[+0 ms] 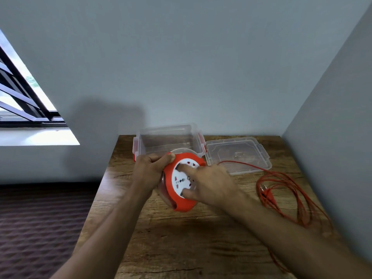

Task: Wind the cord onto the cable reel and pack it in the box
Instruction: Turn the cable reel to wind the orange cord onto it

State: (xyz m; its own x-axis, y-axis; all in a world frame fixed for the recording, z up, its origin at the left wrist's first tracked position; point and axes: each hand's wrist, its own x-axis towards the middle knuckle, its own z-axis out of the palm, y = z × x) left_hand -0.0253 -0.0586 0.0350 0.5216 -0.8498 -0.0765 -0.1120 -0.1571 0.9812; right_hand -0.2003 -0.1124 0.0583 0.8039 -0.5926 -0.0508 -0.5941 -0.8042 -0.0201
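Note:
An orange cable reel (182, 206) with a white socket face is lifted off the wooden table (181, 244), tilted toward me. My left hand (150, 168) grips its upper left rim. My right hand (209, 181) lies across the white face, one finger and the thumb set in two recesses of the disc. The orange cord (287, 190) runs from the reel to the right and lies in loose loops on the table, its plug (266, 192) among them. The clear box (169, 140) with red latches stands open behind the reel.
The clear lid (237, 154) lies flat right of the box. Grey walls close in at the back and on the right. The table's left edge drops to a dark carpet (40, 228). A window (22, 93) is at far left.

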